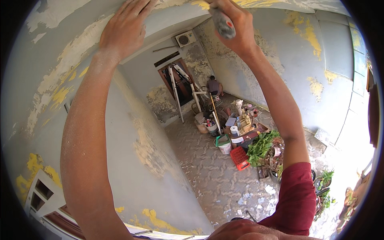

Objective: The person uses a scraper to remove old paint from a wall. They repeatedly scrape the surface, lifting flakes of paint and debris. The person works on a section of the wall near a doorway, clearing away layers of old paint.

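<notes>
My left hand (124,28) is raised to the top edge of the view, laid on or close to a grey wall surface (168,18) with peeling paint. Its fingertips run out of the picture, and no object shows in it. Pale dust covers the wrist. Also raised, my right hand (237,28) grips a hand tool by its dark grey handle (223,25), which has a red spot near the butt. The tool's working end is hidden. Around both hands the paint has come off in yellow and whitish patches (258,3).
Far below, a person (214,85) crouches by the wall near a stepladder (175,90). Buckets (224,145), a red crate (240,157), a cluttered table (244,136) and potted plants (264,147) stand on the paved floor (207,180), which has paint flakes on it.
</notes>
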The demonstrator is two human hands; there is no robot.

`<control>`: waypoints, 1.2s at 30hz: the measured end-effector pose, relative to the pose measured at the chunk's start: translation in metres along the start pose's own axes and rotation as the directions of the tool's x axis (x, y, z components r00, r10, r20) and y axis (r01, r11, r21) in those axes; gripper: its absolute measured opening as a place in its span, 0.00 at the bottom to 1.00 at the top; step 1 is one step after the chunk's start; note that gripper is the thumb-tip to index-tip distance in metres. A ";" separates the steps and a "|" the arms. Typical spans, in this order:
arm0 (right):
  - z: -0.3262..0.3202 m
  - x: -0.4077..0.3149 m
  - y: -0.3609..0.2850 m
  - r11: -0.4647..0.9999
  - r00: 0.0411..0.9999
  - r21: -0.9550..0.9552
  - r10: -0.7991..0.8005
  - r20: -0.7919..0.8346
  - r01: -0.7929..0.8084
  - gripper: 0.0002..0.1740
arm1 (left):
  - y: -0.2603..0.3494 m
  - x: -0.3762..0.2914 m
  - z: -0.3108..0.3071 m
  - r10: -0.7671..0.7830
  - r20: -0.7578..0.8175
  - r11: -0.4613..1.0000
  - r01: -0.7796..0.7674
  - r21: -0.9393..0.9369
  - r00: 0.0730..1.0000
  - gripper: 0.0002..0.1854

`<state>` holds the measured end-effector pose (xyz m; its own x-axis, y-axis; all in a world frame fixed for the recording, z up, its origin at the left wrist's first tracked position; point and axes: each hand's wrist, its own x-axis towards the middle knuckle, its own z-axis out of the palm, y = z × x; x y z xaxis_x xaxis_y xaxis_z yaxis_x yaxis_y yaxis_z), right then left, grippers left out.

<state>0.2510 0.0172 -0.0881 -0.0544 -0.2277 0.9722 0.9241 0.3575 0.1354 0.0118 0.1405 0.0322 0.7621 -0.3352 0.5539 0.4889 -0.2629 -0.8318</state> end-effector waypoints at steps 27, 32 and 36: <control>0.025 -0.012 0.066 0.953 0.941 0.112 -0.250 -0.227 0.280 0.09 | 0.007 0.005 0.004 -0.020 -0.044 0.993 0.025 0.118 0.999 0.47; -0.001 0.010 0.061 0.968 0.988 0.250 0.035 -0.149 0.003 0.07 | 0.004 0.004 0.007 0.012 -0.077 0.993 -0.003 0.120 0.997 0.47; 0.001 -0.008 0.066 0.982 0.972 0.152 -0.077 -0.223 0.113 0.07 | 0.007 0.004 0.000 -0.045 -0.013 0.992 0.046 0.116 0.999 0.46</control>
<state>0.3125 0.0436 -0.0869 -0.0399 -0.4508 0.8917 0.8438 0.4628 0.2717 0.0185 0.1375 0.0285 0.7337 -0.3348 0.5913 0.5695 -0.1717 -0.8039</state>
